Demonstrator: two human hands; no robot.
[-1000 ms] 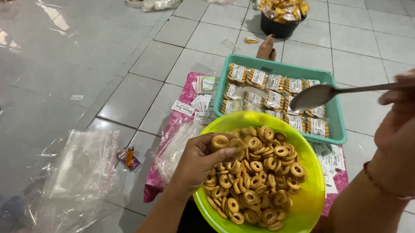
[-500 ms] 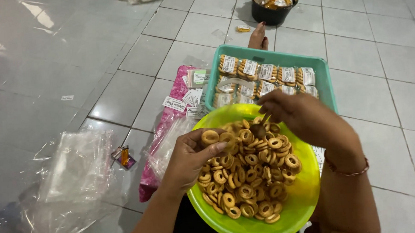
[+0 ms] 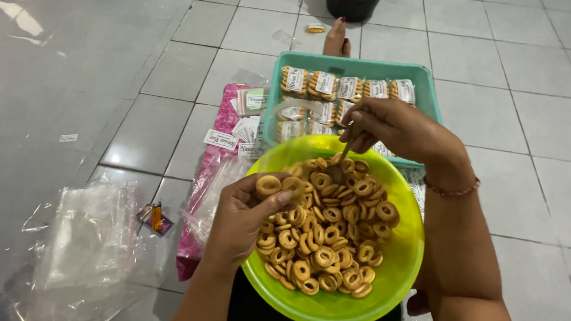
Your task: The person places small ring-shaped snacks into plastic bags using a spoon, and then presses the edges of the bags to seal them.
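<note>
Floor of grey glossy tiles fills the head view. A lime bowl of ring cookies sits low centre; left hand pinches two rings, right hand grips a spoon dipped among them. Teal tray lies just behind.

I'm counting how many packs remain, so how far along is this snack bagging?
Done: labelled packs fill the teal tray. In hand: right hand spoons ring cookies; left hand pinches some. Left: the green bowl is nearly full.
</note>
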